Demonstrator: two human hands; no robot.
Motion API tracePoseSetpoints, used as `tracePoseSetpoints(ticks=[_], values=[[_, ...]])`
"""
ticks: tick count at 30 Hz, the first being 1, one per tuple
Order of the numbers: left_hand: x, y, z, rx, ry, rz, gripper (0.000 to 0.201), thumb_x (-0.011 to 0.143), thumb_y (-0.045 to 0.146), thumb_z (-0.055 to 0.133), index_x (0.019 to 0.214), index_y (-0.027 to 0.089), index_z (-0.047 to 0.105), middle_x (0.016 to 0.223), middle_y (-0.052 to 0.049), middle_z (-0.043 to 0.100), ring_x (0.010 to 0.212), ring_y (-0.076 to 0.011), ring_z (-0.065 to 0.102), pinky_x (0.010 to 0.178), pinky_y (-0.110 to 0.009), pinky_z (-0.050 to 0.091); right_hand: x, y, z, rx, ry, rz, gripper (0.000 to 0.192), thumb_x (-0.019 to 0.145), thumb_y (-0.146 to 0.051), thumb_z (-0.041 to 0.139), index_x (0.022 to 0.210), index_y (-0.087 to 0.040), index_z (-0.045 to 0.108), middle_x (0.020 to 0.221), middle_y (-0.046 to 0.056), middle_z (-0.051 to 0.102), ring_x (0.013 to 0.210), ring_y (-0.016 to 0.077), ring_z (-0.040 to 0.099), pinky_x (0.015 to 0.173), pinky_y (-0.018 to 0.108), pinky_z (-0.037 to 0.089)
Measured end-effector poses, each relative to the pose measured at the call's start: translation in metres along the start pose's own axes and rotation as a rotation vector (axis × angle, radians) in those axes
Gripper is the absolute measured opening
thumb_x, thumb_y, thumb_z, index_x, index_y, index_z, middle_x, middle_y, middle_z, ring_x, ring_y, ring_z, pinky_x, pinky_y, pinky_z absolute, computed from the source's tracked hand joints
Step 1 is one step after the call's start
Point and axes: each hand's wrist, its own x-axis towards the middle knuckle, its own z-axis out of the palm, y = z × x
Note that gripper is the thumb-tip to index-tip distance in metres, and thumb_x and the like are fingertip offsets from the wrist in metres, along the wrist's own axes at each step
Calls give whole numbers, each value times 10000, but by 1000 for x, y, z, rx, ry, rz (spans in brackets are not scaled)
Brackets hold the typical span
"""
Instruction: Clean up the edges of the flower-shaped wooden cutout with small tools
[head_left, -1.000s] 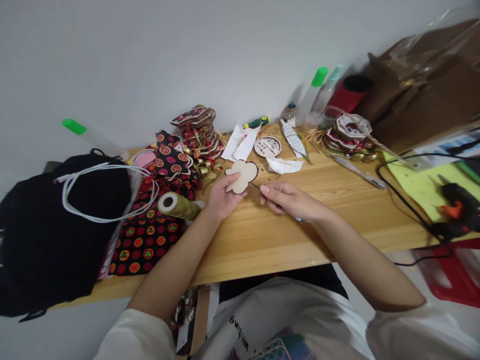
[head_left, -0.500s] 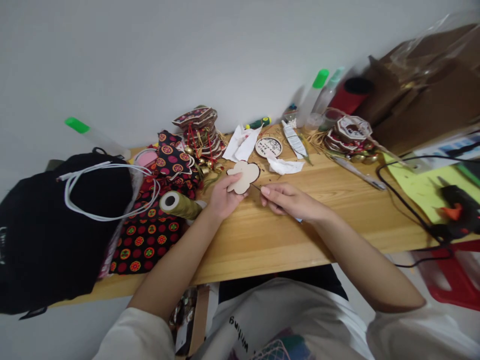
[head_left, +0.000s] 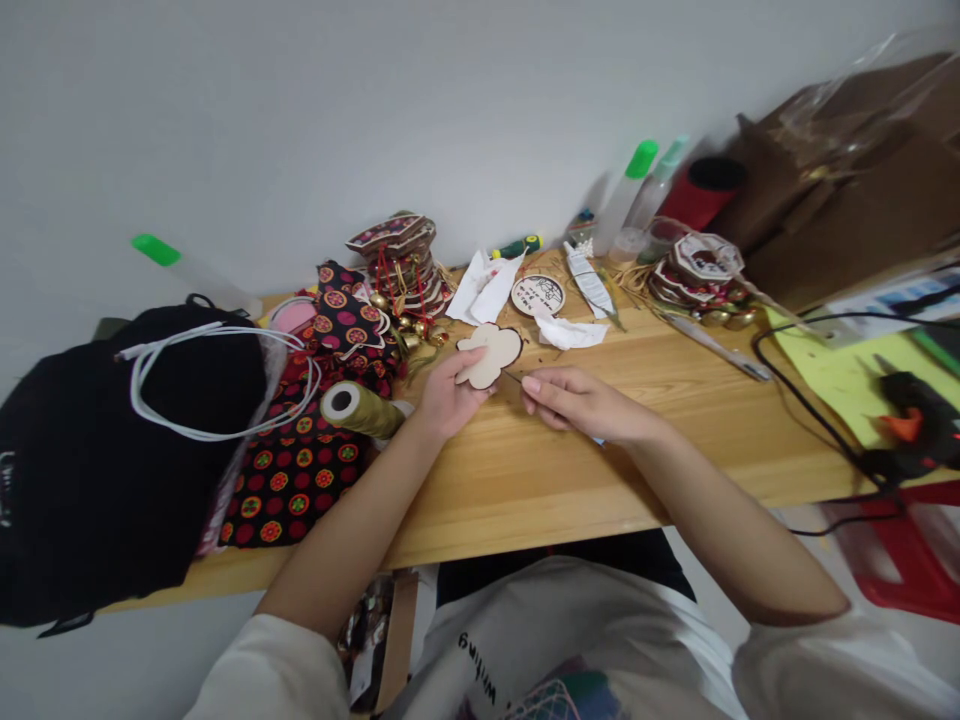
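One wooden cutout (head_left: 491, 354) between left fingers (head_left: 463, 366).

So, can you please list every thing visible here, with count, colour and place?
Wooden table: one, light wood, centre.
Lobed cut-out: one, pale with dark edge, in left hand.
Thread spool: one, olive, beside left wrist.
Patterned fabric: one pile, black with red dots, left.
Black bag: one, far left.
Round tag: one, pale, behind the hands.
Glue gun: one, black and orange, right.
Left hand: holds the cut-out.
Right hand: pinches a thin tool whose tip is at the cut-out.
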Motion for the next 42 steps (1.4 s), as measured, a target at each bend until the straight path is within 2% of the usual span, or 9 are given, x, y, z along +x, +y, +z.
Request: tracePoseSetpoints(ticks=[9, 16, 20, 25, 29, 32, 38, 40, 42], values=[[0, 0, -2, 26, -30, -4, 97, 670, 137, 574, 761, 127, 604, 605, 5, 599, 465, -74, 472, 453, -218, 375, 0, 0, 0, 2, 6, 11, 400, 886, -496, 394, 722, -144, 490, 433, -92, 336, 391, 44, 259, 405, 205, 185], [1, 0, -1, 3, -12, 2, 95, 688, 136, 581, 782, 132, 594, 653, 1, 613, 466, -69, 471, 464, -226, 373, 0, -1, 1, -1, 9, 22, 401, 889, -496, 384, 716, -149, 485, 410, -95, 334, 381, 46, 249, 404, 202, 194], [1, -2, 1, -41, -3, 41, 45, 754, 187, 585, 780, 152, 576, 596, 21, 573, 438, -59, 436, 447, -217, 350, 3, 1, 0, 24, 112, 71, 433, 857, -553, 397, 700, -158, 477, 385, -95, 325, 357, 49, 241, 389, 208, 175], [1, -5, 3, -31, 22, 88, 77, 749, 213, 637, 757, 159, 583, 612, 27, 584, 460, -43, 444, 426, -189, 314, 8, 2, -3, 95, 358, 92, 488, 832, -616, 372, 708, -160, 496, 344, -78, 359, 334, 59, 253, 396, 221, 197], [1, -7, 1, 27, -14, 110, 123, 644, 80, 682, 721, 150, 617, 707, 0, 651, 604, -76, 553, 511, -190, 381, 10, 3, -6, 198, 432, 108, 544, 784, -684, 374, 727, -162, 514, 334, -69, 373, 331, 69, 274, 395, 230, 214], [3, -9, -4, 110, -79, 97, 126, 606, 41, 672, 694, 130, 652, 734, -32, 667, 657, -101, 584, 581, -212, 413, 10, 3, -6, 237, 420, 119, 554, 765, -703, 383, 734, -165, 515, 328, -71, 370, 321, 70, 269, 385, 231, 212], [4, -11, -12, 220, -159, 221, 140, 533, 15, 680, 558, 146, 638, 888, -36, 659, 868, -149, 606, 763, -261, 446, 10, 2, -5, 227, 387, 150, 573, 753, -711, 389, 724, -158, 534, 320, -60, 367, 315, 69, 263, 373, 237, 190], [3, -11, -10, 228, -168, 232, 126, 529, 35, 688, 528, 143, 625, 897, -35, 658, 879, -157, 605, 810, -287, 452, 10, 1, -4, 211, 378, 162, 526, 736, -677, 458, 668, -159, 515, 323, -62, 357, 325, 61, 250, 377, 236, 163], [2, -12, -7, 234, -150, 224, 133, 523, 42, 696, 594, 145, 653, 918, -36, 660, 869, -154, 609, 813, -284, 459, 10, 2, -3, 219, 370, 152, 432, 684, -576, 598, 646, -156, 502, 358, -73, 362, 348, 47, 245, 389, 228, 143]])
